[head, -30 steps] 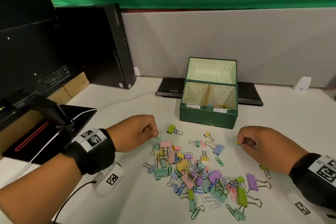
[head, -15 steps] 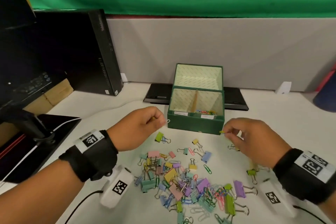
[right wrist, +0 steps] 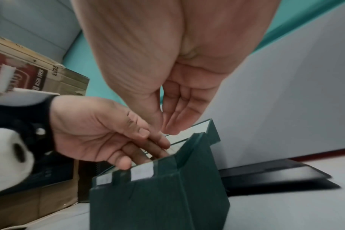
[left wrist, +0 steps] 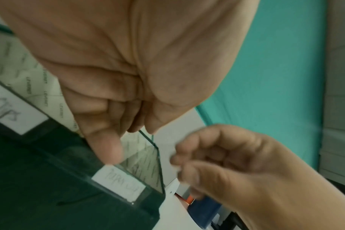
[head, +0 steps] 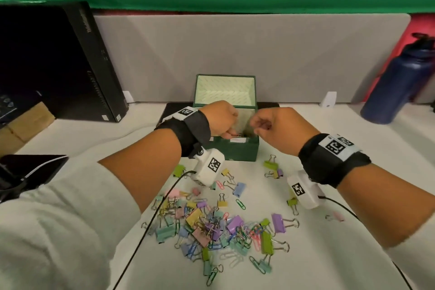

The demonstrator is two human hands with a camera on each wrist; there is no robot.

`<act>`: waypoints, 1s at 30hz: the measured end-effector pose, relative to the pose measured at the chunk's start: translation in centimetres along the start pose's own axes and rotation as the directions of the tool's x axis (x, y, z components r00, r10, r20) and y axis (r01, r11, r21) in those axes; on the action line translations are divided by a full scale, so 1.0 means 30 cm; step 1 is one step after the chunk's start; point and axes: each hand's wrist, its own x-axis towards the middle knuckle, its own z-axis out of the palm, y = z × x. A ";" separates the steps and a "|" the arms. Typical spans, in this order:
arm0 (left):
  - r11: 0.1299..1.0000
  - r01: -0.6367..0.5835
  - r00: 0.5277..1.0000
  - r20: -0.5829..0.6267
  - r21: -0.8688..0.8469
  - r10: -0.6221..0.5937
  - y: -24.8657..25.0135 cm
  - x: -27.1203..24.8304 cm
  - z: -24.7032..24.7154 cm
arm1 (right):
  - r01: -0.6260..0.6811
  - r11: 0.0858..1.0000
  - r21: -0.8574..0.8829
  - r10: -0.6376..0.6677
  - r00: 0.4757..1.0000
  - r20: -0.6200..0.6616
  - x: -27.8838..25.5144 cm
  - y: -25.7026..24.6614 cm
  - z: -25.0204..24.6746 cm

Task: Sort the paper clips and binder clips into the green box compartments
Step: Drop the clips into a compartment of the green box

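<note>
The green box (head: 240, 153) stands open mid-table with its lid (head: 226, 89) up, and its right compartment holds a few paper clips (head: 238, 135). My left hand (head: 229, 134) dips straight fingers into that compartment; in the right wrist view the left hand (right wrist: 158, 147) shows nothing between them. My right hand (head: 254, 125) hovers over the box's right rim, thumb and fingertips pinched together (right wrist: 163, 129); the small clip there is hidden. A mixed pile of pastel binder clips and paper clips (head: 211, 223) lies in front of the box.
A black computer tower (head: 70, 61) stands at the back left and a dark blue bottle (head: 395, 85) at the back right. A black flat device (head: 173, 108) lies behind the box. A grey partition (head: 235, 54) closes the back. A monitor base (head: 28, 169) sits at the left edge.
Both hands have risen from the pile and moved forward over the box. The left hand's pinch has opened inside the right compartment. The head view has shifted nearer.
</note>
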 end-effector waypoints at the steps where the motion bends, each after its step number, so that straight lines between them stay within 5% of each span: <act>1: 0.999 -0.026 0.999 -0.023 0.018 0.027 -0.008 -0.010 -0.009 | 0.009 1.000 -0.013 -0.009 1.000 0.022 -0.043 0.013 -0.002; 4: 0.906 -0.224 0.958 -0.088 0.358 0.272 -0.051 -0.111 -0.026 | 0.049 0.996 -0.076 -0.029 0.971 0.236 -0.194 0.039 -0.007; 6: 0.822 -0.353 0.928 0.054 0.447 0.369 -0.073 -0.232 -0.005 | 0.089 0.987 -0.134 -0.025 0.906 0.423 -0.290 0.040 0.001; 9: 0.745 -0.441 0.874 0.430 0.500 0.228 -0.102 -0.394 0.068 | 0.148 0.974 -0.171 -0.024 0.820 0.573 -0.378 0.036 0.039; 13: 0.605 -0.544 0.788 0.601 0.581 0.132 -0.153 -0.452 0.161 | 0.147 0.972 -0.186 -0.018 0.829 0.560 -0.382 0.045 0.072; 19: 0.709 -0.456 0.836 0.532 0.537 0.134 -0.166 -0.410 0.193 | 0.209 0.964 -0.164 -0.113 0.882 0.457 -0.371 0.001 0.094; 25: 0.811 -0.329 0.907 0.401 0.484 0.129 -0.175 -0.383 0.141 | 0.239 0.962 -0.130 -0.124 0.811 0.572 -0.371 -0.041 0.146; 30: 0.702 -0.286 0.951 0.286 0.653 0.122 -0.170 -0.354 0.084 | 0.246 0.957 -0.152 -0.125 0.827 0.548 -0.362 -0.037 0.151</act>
